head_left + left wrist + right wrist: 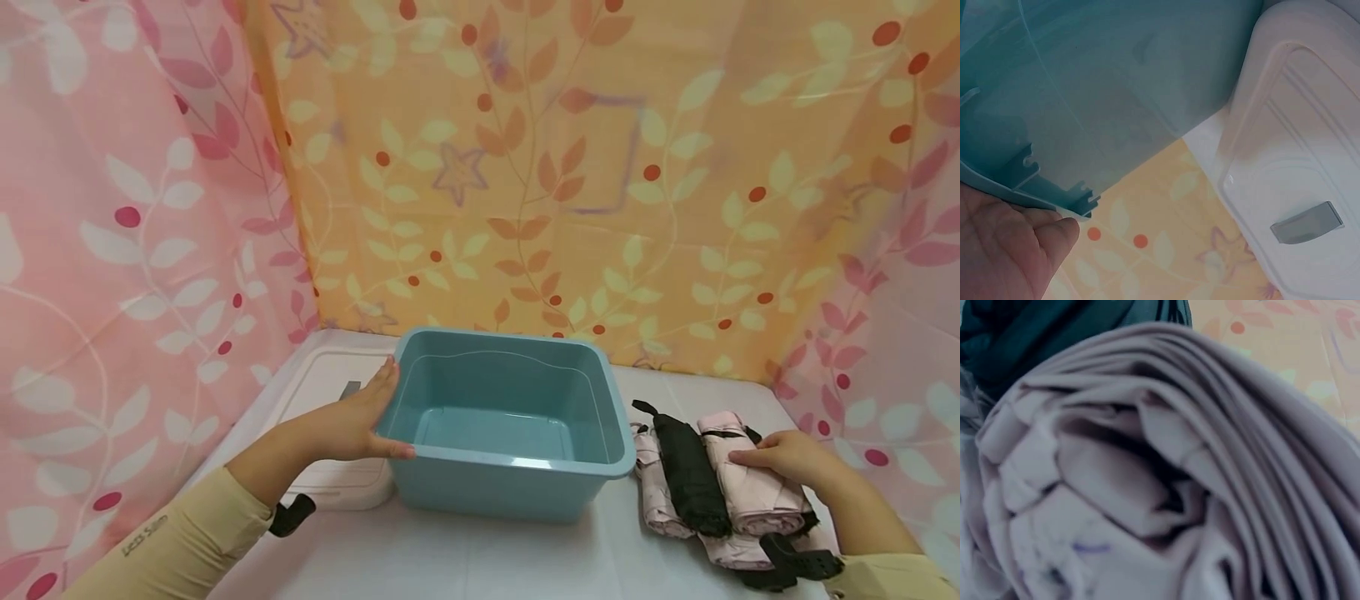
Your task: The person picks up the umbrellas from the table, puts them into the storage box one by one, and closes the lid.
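Toward the tabletop's [517, 562] right edge, the right hand [802, 458] grips a pink roll [757, 496], thumb on top, beside a black roll [690, 475]. Mid-tabletop, the left hand [356, 425] spreads, thumb and fingers apart, against the left rim of a blue bin [491, 489]; a white lid [337, 490] lies toward the left edge, a patterned curtain [420, 208] behind the back edge.

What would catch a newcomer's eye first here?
Probably the leafy yellow backdrop behind everything. Then the open teal plastic bin in the centre, the left hand touching it. To its right, the right hand touches a pink fabric roll beside a black roll.
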Motion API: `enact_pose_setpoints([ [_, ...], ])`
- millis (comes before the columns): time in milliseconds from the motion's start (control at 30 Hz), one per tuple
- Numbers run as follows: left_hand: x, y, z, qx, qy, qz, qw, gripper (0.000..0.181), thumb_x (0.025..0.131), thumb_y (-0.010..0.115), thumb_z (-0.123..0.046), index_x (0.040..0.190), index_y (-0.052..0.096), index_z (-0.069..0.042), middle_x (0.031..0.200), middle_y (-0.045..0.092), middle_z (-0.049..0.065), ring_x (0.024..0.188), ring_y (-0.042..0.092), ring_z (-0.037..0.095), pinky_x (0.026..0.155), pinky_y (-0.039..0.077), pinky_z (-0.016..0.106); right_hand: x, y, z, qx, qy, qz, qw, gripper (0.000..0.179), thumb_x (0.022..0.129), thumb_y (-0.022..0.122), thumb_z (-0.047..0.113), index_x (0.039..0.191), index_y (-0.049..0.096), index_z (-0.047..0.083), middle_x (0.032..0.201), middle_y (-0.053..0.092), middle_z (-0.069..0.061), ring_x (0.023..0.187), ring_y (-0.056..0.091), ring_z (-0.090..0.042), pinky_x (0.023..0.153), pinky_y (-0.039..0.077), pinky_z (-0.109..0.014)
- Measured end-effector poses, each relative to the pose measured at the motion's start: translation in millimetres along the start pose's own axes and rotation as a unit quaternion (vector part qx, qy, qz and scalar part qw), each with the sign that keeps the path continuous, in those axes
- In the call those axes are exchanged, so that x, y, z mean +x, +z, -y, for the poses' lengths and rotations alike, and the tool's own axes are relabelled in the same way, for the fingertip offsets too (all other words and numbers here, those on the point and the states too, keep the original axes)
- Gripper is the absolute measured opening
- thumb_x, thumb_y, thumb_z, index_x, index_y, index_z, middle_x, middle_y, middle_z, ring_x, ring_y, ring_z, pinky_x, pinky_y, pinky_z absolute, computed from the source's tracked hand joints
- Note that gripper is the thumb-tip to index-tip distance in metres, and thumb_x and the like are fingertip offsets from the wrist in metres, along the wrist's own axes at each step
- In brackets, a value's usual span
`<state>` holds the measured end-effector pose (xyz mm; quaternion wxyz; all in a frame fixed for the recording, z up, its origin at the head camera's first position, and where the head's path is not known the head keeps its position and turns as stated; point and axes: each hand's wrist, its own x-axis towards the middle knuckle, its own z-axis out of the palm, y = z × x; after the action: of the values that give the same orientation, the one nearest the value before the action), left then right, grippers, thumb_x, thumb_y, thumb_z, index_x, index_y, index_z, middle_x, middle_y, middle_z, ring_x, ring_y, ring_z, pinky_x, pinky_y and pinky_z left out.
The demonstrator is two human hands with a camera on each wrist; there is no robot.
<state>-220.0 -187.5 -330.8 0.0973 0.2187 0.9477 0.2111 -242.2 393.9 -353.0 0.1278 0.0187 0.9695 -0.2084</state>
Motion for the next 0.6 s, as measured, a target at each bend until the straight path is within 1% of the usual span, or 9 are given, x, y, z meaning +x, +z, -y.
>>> enact_pose_setpoints([
  [233,0.5,0.0,-0.8,0.003,0.002,-0.002,1.0,0.124,0.067,0.064,-0.067,0.145,-0.01,-0.004,0.151,-0.016,0.011,0.139,-0.003,0.029,0.106,0.019,0.052,1.8,2.5,2.6,0.014,-0.002,0.003,0.9999,0.044,0.083,0.06,0.043,0.073,0.058,0.001,0.07,0.049,-0.004,0.065,0.046,-0.018,0.056,0.037,-0.03],
  [333,0.6,-0.2,-1.0,0.003,0.003,0.0,1.0,0.126,0.066,0.062,-0.069,0.145,-0.01,-0.003,0.151,-0.016,0.011,0.139,-0.003,0.029,0.106,0.02,0.052,2.1,1.8,2.4,0.032,-0.001,0.01,0.9994,0.042,0.086,0.056,0.041,0.075,0.058,0.0,0.069,0.05,-0.004,0.063,0.048,-0.017,0.055,0.041,-0.03],
  [433,0.6,0.0,-1.3,0.003,0.003,0.002,1.0,0.125,0.066,0.062,-0.069,0.145,-0.011,-0.003,0.151,-0.017,0.011,0.139,-0.003,0.029,0.106,0.02,0.051,2.2,1.6,0.8,0.045,-0.003,0.016,0.9989,0.04,0.087,0.056,0.039,0.076,0.06,0.001,0.067,0.049,-0.003,0.06,0.048,-0.016,0.052,0.042,-0.029],
  [500,0.6,0.3,-1.6,0.003,0.001,0.002,1.0,0.125,0.067,0.062,-0.069,0.145,-0.011,-0.003,0.151,-0.017,0.011,0.139,-0.002,0.029,0.106,0.02,0.051,2.1,2.2,0.3,0.044,-0.007,0.016,0.9989,0.037,0.085,0.059,0.037,0.073,0.06,0.002,0.065,0.046,-0.001,0.057,0.046,-0.015,0.049,0.04,-0.027],
  [600,1.1,1.2,-1.5,0.004,-0.002,0.003,1.0,0.125,0.066,0.062,-0.069,0.145,-0.011,-0.004,0.151,-0.017,0.011,0.139,-0.001,0.03,0.106,0.021,0.052,1.6,2.6,-0.1,0.036,-0.011,0.009,0.9993,0.036,0.083,0.063,0.037,0.066,0.056,0.006,0.06,0.04,0.001,0.053,0.041,-0.013,0.047,0.034,-0.025],
])
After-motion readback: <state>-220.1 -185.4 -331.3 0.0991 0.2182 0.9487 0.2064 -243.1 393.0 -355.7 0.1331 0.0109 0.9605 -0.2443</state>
